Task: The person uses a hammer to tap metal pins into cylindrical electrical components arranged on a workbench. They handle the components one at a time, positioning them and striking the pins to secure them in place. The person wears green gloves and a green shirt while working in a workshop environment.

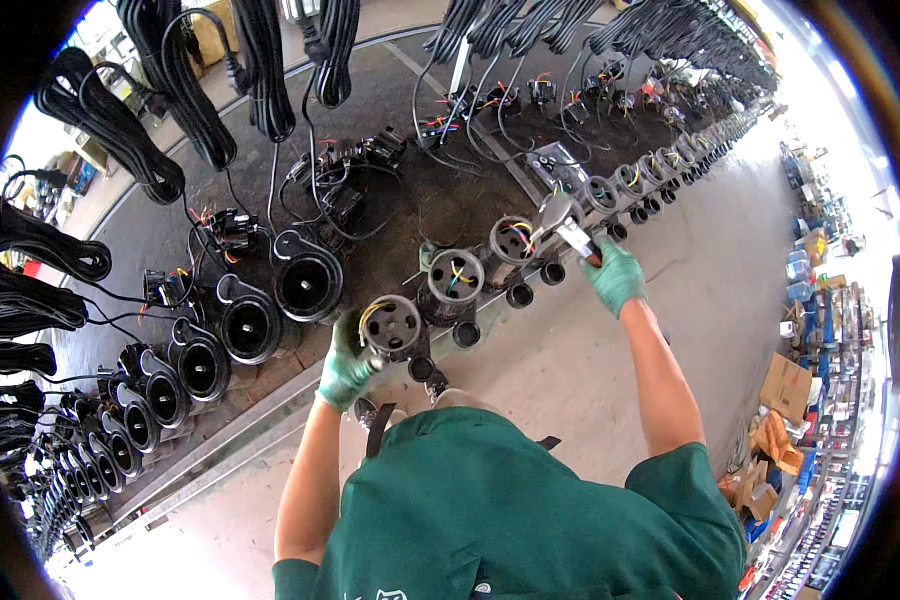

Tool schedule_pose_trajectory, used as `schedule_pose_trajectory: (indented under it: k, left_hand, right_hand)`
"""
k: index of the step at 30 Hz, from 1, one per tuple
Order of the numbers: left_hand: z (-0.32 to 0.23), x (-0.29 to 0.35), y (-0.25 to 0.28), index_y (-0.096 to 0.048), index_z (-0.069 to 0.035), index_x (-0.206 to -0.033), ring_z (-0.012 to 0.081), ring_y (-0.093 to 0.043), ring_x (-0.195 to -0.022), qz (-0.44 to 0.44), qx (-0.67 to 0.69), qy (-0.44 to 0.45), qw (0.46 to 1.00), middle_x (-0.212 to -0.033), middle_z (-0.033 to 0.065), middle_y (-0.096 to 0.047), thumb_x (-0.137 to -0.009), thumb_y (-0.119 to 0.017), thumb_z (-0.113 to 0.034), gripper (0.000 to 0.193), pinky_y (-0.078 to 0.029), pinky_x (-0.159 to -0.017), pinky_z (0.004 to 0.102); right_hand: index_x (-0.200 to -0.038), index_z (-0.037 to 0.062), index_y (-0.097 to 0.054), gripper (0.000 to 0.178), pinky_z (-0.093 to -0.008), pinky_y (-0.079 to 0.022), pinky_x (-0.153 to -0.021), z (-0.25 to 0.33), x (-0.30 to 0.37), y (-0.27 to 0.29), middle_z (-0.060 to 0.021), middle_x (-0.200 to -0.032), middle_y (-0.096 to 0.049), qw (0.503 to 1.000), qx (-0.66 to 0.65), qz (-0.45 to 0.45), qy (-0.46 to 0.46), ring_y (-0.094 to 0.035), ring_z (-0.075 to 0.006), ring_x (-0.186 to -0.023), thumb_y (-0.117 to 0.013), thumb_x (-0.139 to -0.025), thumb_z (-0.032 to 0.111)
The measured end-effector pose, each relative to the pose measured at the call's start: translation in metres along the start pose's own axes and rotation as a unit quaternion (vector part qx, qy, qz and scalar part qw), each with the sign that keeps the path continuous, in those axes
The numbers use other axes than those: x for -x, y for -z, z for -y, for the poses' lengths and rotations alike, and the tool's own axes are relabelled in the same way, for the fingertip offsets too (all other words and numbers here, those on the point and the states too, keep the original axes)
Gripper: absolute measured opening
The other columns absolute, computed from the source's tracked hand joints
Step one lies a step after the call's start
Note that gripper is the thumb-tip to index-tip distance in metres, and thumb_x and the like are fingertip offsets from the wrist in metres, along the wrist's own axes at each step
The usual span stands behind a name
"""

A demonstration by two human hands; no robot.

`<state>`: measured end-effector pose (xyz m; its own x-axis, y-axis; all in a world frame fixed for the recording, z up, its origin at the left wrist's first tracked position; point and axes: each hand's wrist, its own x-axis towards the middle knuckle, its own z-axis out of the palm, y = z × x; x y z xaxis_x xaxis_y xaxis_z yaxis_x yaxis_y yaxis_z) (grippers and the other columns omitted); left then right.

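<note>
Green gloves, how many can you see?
2. One green glove is on the left hand, against a grey cylindrical housing; the other is on the right hand, which holds a silver tool.

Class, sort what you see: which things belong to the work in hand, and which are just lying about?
Work in hand:
grey housing against the left hand
silver object in the right hand

Lying about, apparently:
cardboard box
crumpled orange-brown material

From here I see mint-grn L glove (345, 372), matching R glove (618, 278), silvery tool (574, 237), gry housing (394, 326) w/ yel wires (366, 314), dk grn shirt (500, 505) w/ wht print (391, 595), blk cords (262, 75)
</note>
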<state>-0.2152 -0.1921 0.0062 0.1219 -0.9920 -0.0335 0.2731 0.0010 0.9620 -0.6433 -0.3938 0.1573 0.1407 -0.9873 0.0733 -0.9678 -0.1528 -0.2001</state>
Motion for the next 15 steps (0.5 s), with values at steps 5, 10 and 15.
schedule_pose_trajectory:
  k: [5, 10, 15]
  left_hand:
    - [0.004, 0.005, -0.043, -0.026, -0.009, -0.152, 0.0262, -0.049, -0.135, -0.044, -0.059, 0.007, 0.997, -0.145, 0.0114, -0.049, -0.058, -0.101, -0.025, 0.121, -0.043, -0.115, 0.042]
    - [0.041, 0.007, -0.049, -0.034, -0.007, -0.143, 0.0252, -0.056, -0.125, -0.164, -0.166, 0.012, 0.972, -0.137, 0.0107, -0.053, -0.062, -0.091, -0.002, 0.099, -0.047, -0.11, 0.0388]
    - [0.024, 0.0, -0.057, -0.038, -0.005, -0.142, 0.0236, -0.055, -0.127, -0.151, -0.206, 0.025, 0.967, -0.138, 0.0102, -0.054, -0.058, -0.098, -0.013, 0.104, -0.048, -0.109, 0.0376]
  right_hand:
    - [-0.114, 0.0117, -0.061, 0.035, -0.0528, -0.052, -0.079, -0.045, -0.046, -0.033, -0.0202, -0.101, -0.071, 0.996, -0.053, -0.028, -0.07, -0.066, -0.0449, -0.094, -0.073, -0.089, 0.032]
    - [-0.122, 0.0053, -0.061, 0.038, -0.0501, -0.052, -0.087, -0.03, -0.041, -0.041, -0.0226, -0.116, -0.066, 0.996, -0.066, -0.045, 0.042, -0.064, -0.0418, -0.103, -0.073, -0.089, 0.018]
    - [-0.125, 0.0071, -0.063, 0.036, -0.0491, -0.054, -0.088, 0.042, 0.04, -0.049, -0.019, -0.121, -0.066, 0.952, -0.168, 0.127, 0.223, -0.066, -0.0374, -0.105, -0.068, -0.091, 0.017]
